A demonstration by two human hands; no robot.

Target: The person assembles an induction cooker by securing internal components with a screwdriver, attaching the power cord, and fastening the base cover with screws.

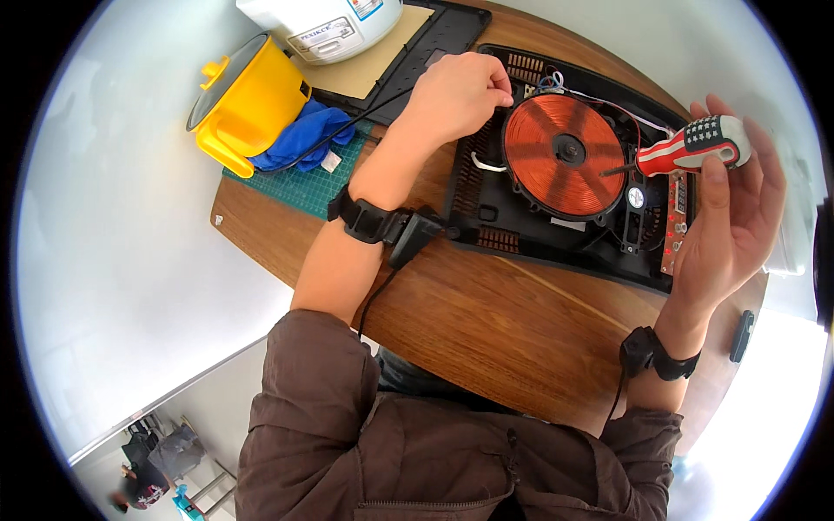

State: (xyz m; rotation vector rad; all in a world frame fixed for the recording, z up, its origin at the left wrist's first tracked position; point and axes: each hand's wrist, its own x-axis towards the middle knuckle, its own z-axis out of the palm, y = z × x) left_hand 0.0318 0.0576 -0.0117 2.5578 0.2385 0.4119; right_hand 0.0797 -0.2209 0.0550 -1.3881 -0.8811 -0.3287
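Observation:
An opened induction cooker base (486, 227) lies on the wooden table, its black shell holding a round copper coil (556, 130). Along its right side runs a control board (678, 217) with small lit red lights. My right hand (734, 213) is closed around the red, white and black handle of a screwdriver (695, 146), above the board. The screwdriver's shaft points left over the coil's right edge. At the shell's far left corner, my left hand (460, 91) has its fingers curled and pinched beside the coil; anything between the fingertips is hidden.
A yellow pot (261, 95) stands at the left beside a blue cloth (308, 135) on a green cutting mat (300, 193). Behind are a white appliance (326, 30) and a black panel (452, 35). A small dark object (742, 336) sits at the right table edge.

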